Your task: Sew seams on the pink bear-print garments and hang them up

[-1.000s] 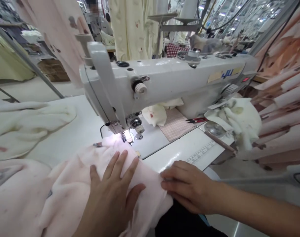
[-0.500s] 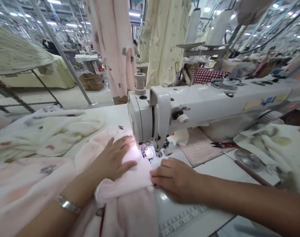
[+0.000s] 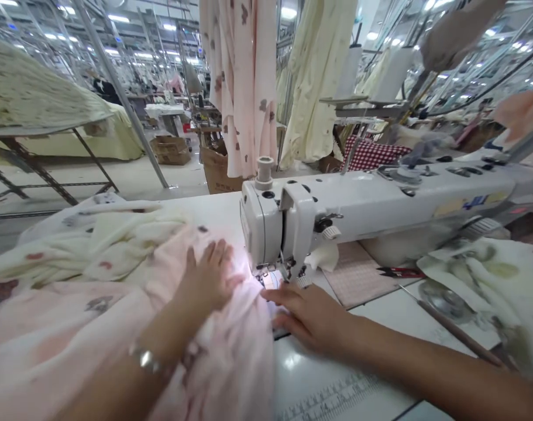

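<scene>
Soft pink printed fabric (image 3: 244,351) lies bunched under the head of a white sewing machine (image 3: 266,228), beside the lit needle area. My left hand (image 3: 207,278) rests on this fabric left of the needle, its fingers spread and slightly blurred. A shiny metal band (image 3: 147,358) circles that wrist. At the fabric's right edge, close to the presser foot, is my right hand (image 3: 312,316). Its forefinger reaches onto the cloth while the thumb stays apart below. The needle itself is too small and shaded to make out.
Cream printed fabric (image 3: 121,240) is heaped on the left of the table. Right of the machine lie red-handled thread snips (image 3: 400,272), an awl-like tool (image 3: 450,327), a pink checked pad (image 3: 356,272) and a cream cloth piece (image 3: 481,275). Pink garments (image 3: 244,88) hang behind.
My left hand has lifted its fingers somewhat and the pink fabric's folded edge has bunched up. My right hand's fingers have parted and moved closer to the needle. The view has shifted slightly left.
</scene>
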Demonstrator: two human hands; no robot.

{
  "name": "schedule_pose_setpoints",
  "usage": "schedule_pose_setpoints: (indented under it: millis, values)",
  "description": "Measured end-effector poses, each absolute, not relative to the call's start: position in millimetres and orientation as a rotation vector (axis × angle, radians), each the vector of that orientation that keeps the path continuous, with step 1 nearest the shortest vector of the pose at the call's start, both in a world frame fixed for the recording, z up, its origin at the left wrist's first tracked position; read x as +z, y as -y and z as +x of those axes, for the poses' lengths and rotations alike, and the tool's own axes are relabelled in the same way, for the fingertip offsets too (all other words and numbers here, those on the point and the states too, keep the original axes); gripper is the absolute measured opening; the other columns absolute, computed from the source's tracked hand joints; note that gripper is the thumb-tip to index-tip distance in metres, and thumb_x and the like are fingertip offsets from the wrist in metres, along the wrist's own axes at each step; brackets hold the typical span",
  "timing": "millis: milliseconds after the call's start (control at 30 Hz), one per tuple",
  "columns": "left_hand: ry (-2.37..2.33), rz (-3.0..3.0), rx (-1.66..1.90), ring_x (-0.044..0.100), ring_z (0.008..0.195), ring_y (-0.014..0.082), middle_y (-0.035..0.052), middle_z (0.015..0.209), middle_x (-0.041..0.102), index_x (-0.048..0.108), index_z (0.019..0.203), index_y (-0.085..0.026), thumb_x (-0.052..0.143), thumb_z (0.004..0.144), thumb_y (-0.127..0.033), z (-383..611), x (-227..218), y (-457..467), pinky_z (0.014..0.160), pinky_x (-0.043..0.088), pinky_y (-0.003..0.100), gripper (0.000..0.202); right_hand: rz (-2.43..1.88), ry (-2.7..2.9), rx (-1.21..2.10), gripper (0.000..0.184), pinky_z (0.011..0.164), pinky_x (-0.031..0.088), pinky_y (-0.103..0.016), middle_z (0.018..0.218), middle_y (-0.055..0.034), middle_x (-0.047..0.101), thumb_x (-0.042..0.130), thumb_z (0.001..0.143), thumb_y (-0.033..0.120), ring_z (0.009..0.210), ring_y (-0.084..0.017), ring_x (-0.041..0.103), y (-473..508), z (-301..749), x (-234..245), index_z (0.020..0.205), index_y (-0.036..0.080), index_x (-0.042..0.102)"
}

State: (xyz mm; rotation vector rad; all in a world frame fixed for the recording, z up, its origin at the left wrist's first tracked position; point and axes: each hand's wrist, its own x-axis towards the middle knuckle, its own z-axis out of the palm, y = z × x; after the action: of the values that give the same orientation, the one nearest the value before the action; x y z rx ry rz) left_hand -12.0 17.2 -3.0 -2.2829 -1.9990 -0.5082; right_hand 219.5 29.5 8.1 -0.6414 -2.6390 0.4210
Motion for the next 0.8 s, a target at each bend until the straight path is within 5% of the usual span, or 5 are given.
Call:
schedule_pose_setpoints:
  millis: [133, 267, 367, 600, 800]
  values:
    - [2.004, -2.240, -0.110, 0.038, 0.124, 0.0456, 0.0290, 0.137, 0.039, 0.048, 0.126, -0.002, 0.050, 0.082, -0.038, 27.7, -5.4, 48.5, 0.098, 0.024, 0.067, 0.057, -0.713, 2.703, 0.624, 0.035, 0.068, 0.035, -0.032, 0.082, -0.0065, 0.057, 0.043, 0.092, 0.047, 0.077, -0.020, 0.048, 12.7, 239.3, 18.4, 0.103, 0.022, 0.064]
    - [2.107, -2.313, 0.036, 0.057, 0.105, 0.0335, 0.0168, 0.114, 0.062, 0.064, 0.103, -0.013, 0.041, 0.088, -0.025, 31.4, 32.1, 48.6, 0.095, 0.035, 0.055, 0.030, -0.837, 2.647, 0.723, 0.030, 0.069, 0.034, -0.033, 0.084, -0.0056, 0.055, 0.044, 0.093, 0.043, 0.079, -0.019, 0.047, 44.7, 253.3, 16.7, 0.101, 0.023, 0.064]
    - [2.148, -2.297, -0.019, 0.061, 0.093, 0.0248, 0.0093, 0.098, 0.067, 0.066, 0.088, -0.017, 0.033, 0.091, -0.020, 27.4, 55.9, 37.6, 0.096, 0.037, 0.047, 0.033, -0.834, 2.601, 0.659, 0.026, 0.069, 0.034, -0.033, 0.085, -0.0058, 0.056, 0.049, 0.091, 0.042, 0.079, -0.020, 0.047, 53.7, 261.5, 13.1, 0.104, 0.023, 0.062]
    - [2.201, -2.365, -0.064, 0.023, 0.134, 0.0397, 0.0132, 0.147, 0.028, 0.040, 0.135, -0.023, 0.041, 0.086, -0.053, 21.7, 18.5, 57.9, 0.094, 0.021, 0.074, 0.058, -0.781, 2.485, 0.490, 0.015, 0.067, 0.039, -0.031, 0.084, -0.0054, 0.056, 0.050, 0.091, 0.026, 0.079, -0.018, 0.050, 54.5, 286.1, -0.4, 0.102, 0.019, 0.059]
    - [2.228, -2.255, -0.291, 0.038, 0.128, 0.0300, 0.0109, 0.137, 0.046, 0.056, 0.118, -0.021, 0.062, 0.080, -0.040, -16.1, 28.8, 23.0, 0.104, 0.025, 0.060, 0.043, -0.724, 2.462, 0.360, 0.012, 0.064, 0.047, -0.030, 0.081, -0.0050, 0.058, 0.052, 0.088, 0.021, 0.077, -0.017, 0.055, 54.5, 292.7, 1.4, 0.096, 0.021, 0.061]
